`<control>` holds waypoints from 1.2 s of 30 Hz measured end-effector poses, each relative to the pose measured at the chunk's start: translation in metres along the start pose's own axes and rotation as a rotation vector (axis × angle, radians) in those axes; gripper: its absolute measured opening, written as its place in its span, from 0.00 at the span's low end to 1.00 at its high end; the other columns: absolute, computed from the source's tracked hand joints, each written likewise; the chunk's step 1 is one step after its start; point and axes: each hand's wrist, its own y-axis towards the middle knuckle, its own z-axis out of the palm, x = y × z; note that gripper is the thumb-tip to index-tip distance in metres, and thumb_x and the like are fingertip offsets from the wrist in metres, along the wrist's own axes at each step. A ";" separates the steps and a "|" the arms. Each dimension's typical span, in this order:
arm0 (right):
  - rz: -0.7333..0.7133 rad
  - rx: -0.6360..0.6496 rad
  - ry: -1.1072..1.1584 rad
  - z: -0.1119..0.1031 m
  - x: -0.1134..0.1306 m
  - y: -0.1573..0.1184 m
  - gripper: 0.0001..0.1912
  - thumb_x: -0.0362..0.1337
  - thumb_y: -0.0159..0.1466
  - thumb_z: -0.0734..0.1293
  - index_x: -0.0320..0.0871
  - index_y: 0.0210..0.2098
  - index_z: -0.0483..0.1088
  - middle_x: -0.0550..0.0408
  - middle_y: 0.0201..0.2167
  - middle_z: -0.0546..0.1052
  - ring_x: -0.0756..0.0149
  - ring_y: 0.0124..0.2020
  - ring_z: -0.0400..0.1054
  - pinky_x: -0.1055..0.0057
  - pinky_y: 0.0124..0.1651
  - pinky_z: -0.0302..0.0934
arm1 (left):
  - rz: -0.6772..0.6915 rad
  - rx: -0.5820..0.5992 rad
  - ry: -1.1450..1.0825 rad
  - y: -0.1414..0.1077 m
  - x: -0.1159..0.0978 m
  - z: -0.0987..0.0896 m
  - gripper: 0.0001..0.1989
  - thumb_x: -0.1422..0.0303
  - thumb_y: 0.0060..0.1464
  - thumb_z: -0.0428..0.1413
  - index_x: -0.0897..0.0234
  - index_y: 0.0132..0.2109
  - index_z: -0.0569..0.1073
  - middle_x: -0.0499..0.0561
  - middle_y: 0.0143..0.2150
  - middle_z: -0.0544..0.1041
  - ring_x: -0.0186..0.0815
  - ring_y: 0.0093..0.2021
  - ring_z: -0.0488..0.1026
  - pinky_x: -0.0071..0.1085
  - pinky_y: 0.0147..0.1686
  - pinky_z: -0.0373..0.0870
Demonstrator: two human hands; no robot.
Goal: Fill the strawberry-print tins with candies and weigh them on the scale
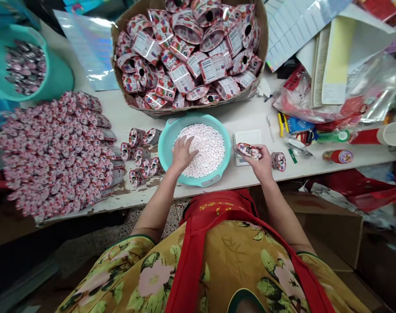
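My left hand (182, 154) lies over small white tablet-like pieces (208, 145) in a turquoise basin (163, 148); its fingers are spread, with the tips touching the pieces. My right hand (263, 163) grips a red-and-white printed pouch (249, 150) by its lower right side. That pouch is over or beside a small white scale (244, 161), and I cannot tell whether it touches it. Another pouch (278, 161) stands just right of my right hand. Left of the basin, several open pouches (137, 137) stand in a loose group.
A cardboard box (188, 108) heaped with printed pouches is behind the basin. Rows of pouches (61, 156) cover the table's left end. A turquoise bucket (59, 65) holds small shiny packets. To the right are a jar (337, 156), plastic bags (315, 102) and papers (336, 61).
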 end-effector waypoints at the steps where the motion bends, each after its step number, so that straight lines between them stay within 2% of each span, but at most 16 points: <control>1: -0.018 -0.046 -0.058 -0.007 -0.009 0.012 0.30 0.49 0.46 0.79 0.43 0.44 0.69 0.53 0.40 0.77 0.59 0.44 0.72 0.60 0.52 0.68 | 0.014 -0.014 0.035 0.002 0.005 0.002 0.27 0.59 0.59 0.59 0.61 0.63 0.71 0.62 0.69 0.66 0.56 0.70 0.58 0.55 0.67 0.55; 3: -0.011 -0.082 -0.141 -0.016 -0.026 0.035 0.29 0.49 0.47 0.77 0.43 0.43 0.69 0.52 0.41 0.77 0.58 0.44 0.72 0.58 0.54 0.67 | 0.058 -0.034 0.037 0.004 0.011 0.008 0.25 0.58 0.63 0.55 0.63 0.62 0.71 0.63 0.65 0.70 0.53 0.67 0.63 0.51 0.66 0.58; 5: 0.015 -0.063 -0.186 -0.023 -0.037 0.051 0.29 0.50 0.47 0.77 0.43 0.43 0.69 0.51 0.43 0.78 0.57 0.46 0.72 0.57 0.56 0.66 | 0.103 -0.053 0.029 0.005 0.011 0.014 0.23 0.58 0.64 0.53 0.65 0.61 0.72 0.63 0.64 0.71 0.52 0.65 0.65 0.49 0.65 0.60; 8: -0.029 -0.103 -0.263 -0.038 -0.042 0.051 0.33 0.51 0.46 0.77 0.44 0.47 0.69 0.48 0.52 0.76 0.55 0.53 0.70 0.55 0.59 0.64 | 0.142 -0.056 0.034 0.002 0.003 0.021 0.21 0.59 0.64 0.52 0.66 0.58 0.74 0.62 0.61 0.73 0.51 0.62 0.68 0.48 0.63 0.62; 11: -0.048 -0.250 -0.251 -0.066 -0.040 0.023 0.30 0.51 0.53 0.75 0.45 0.50 0.69 0.47 0.54 0.76 0.57 0.53 0.70 0.58 0.55 0.66 | 0.112 -0.051 0.056 -0.007 -0.014 0.023 0.19 0.59 0.65 0.51 0.65 0.54 0.76 0.61 0.53 0.77 0.49 0.56 0.71 0.45 0.59 0.65; 14: 0.058 -0.354 -0.186 -0.091 -0.047 -0.020 0.24 0.52 0.57 0.72 0.43 0.46 0.71 0.47 0.46 0.79 0.60 0.44 0.73 0.60 0.51 0.67 | 0.111 0.096 0.043 -0.023 -0.045 0.026 0.19 0.56 0.65 0.50 0.64 0.50 0.78 0.59 0.47 0.79 0.47 0.50 0.74 0.40 0.53 0.67; 17: 0.165 -0.379 -0.160 -0.102 -0.067 -0.063 0.23 0.52 0.56 0.72 0.41 0.42 0.72 0.47 0.41 0.79 0.61 0.41 0.73 0.58 0.51 0.67 | 0.126 0.265 0.086 -0.039 -0.086 0.038 0.24 0.49 0.59 0.56 0.63 0.53 0.76 0.61 0.49 0.79 0.50 0.50 0.75 0.39 0.50 0.67; 19: 0.225 -0.374 -0.101 -0.101 -0.081 -0.086 0.24 0.53 0.55 0.73 0.41 0.41 0.72 0.47 0.39 0.79 0.60 0.40 0.73 0.57 0.52 0.68 | 0.086 0.305 0.150 -0.044 -0.110 0.051 0.30 0.48 0.56 0.60 0.63 0.58 0.72 0.63 0.53 0.78 0.54 0.52 0.75 0.39 0.48 0.68; 21: 0.268 -0.391 -0.045 -0.097 -0.093 -0.102 0.25 0.53 0.53 0.74 0.41 0.40 0.72 0.47 0.38 0.79 0.60 0.40 0.73 0.56 0.53 0.68 | 0.012 0.313 0.200 -0.042 -0.125 0.066 0.30 0.55 0.58 0.58 0.65 0.63 0.67 0.66 0.53 0.77 0.55 0.51 0.76 0.39 0.46 0.68; 24: 0.309 -0.413 -0.009 -0.093 -0.104 -0.116 0.26 0.53 0.52 0.75 0.41 0.40 0.72 0.47 0.38 0.79 0.60 0.41 0.73 0.55 0.54 0.68 | -0.056 0.314 0.242 -0.034 -0.134 0.085 0.29 0.69 0.59 0.53 0.71 0.67 0.62 0.69 0.50 0.78 0.54 0.49 0.78 0.39 0.46 0.68; 27: 0.351 -0.415 0.012 -0.097 -0.113 -0.119 0.27 0.54 0.51 0.75 0.41 0.40 0.72 0.46 0.39 0.79 0.59 0.42 0.73 0.54 0.54 0.68 | -0.035 0.355 0.231 -0.032 -0.139 0.097 0.31 0.71 0.57 0.53 0.74 0.67 0.61 0.72 0.50 0.77 0.58 0.50 0.77 0.42 0.47 0.67; 30: 0.362 -0.416 0.008 -0.105 -0.118 -0.116 0.28 0.55 0.51 0.74 0.40 0.41 0.72 0.45 0.40 0.79 0.59 0.41 0.74 0.54 0.54 0.69 | -0.027 0.380 0.195 -0.039 -0.147 0.096 0.31 0.68 0.59 0.53 0.70 0.68 0.60 0.71 0.52 0.77 0.59 0.50 0.77 0.44 0.48 0.67; 32: 0.332 -0.437 -0.035 -0.111 -0.118 -0.112 0.28 0.56 0.51 0.74 0.40 0.41 0.72 0.45 0.40 0.79 0.60 0.41 0.73 0.55 0.53 0.69 | -0.008 0.371 0.194 -0.043 -0.151 0.087 0.31 0.61 0.61 0.54 0.65 0.68 0.61 0.68 0.54 0.76 0.57 0.50 0.77 0.42 0.48 0.67; 34: 0.290 -0.483 -0.097 -0.116 -0.116 -0.105 0.27 0.56 0.53 0.73 0.40 0.41 0.72 0.45 0.39 0.79 0.60 0.40 0.73 0.55 0.52 0.69 | 0.044 0.324 0.206 -0.041 -0.152 0.074 0.28 0.55 0.62 0.55 0.60 0.65 0.66 0.64 0.55 0.76 0.53 0.51 0.76 0.40 0.47 0.68; 36: 0.257 -0.518 -0.141 -0.118 -0.113 -0.100 0.26 0.55 0.54 0.72 0.40 0.41 0.72 0.45 0.38 0.79 0.60 0.39 0.73 0.55 0.51 0.69 | 0.088 0.222 0.239 -0.029 -0.148 0.061 0.20 0.56 0.65 0.52 0.59 0.58 0.72 0.61 0.56 0.76 0.50 0.52 0.75 0.38 0.45 0.67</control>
